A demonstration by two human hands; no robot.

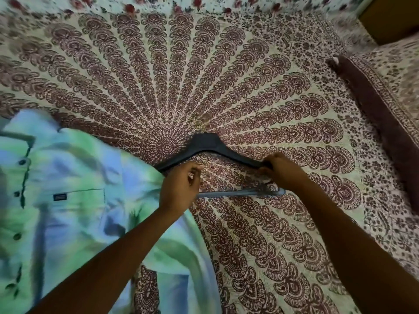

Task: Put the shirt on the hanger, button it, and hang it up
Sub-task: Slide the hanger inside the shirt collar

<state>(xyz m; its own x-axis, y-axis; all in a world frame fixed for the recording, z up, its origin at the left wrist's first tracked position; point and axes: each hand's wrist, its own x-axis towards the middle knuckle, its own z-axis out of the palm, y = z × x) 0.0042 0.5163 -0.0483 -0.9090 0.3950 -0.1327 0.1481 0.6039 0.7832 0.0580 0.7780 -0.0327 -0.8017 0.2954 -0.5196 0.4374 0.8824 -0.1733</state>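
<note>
Your right hand [282, 172] had its fingers closed around the right end of the hanger [208, 143], which was dark, probably plastic, and low over the patterned bedsheet [226, 75] near the middle of the bed. Your left hand [180, 189] was at the other arm of the hanger, just where the edge of the shirt [68, 189] met it. Its fingers were curled, but I could not tell whether they pinched the cloth, the hanger or nothing at all. The shirt, in green and blue, lay spread on the left side of the bed with its front up, so that the buttons [17, 236] and the chest pocket [86, 200] were showing. I judged the hanger to be light and stiff, so one firm hold on an end was enough to steer it; its thin lower bar [238, 192] seemed a poor place to pull. The shirt looked soft, light and limp. It would sag and fold wherever you lifted it, and it could slide off a smooth hanger arm. The better places to take it were the collar or the shoulder seam, where the cloth is doubled, not the loose middle. The buttons were small and would need your fingertips. A pillow [385, 105] lay well apart at the right.
</note>
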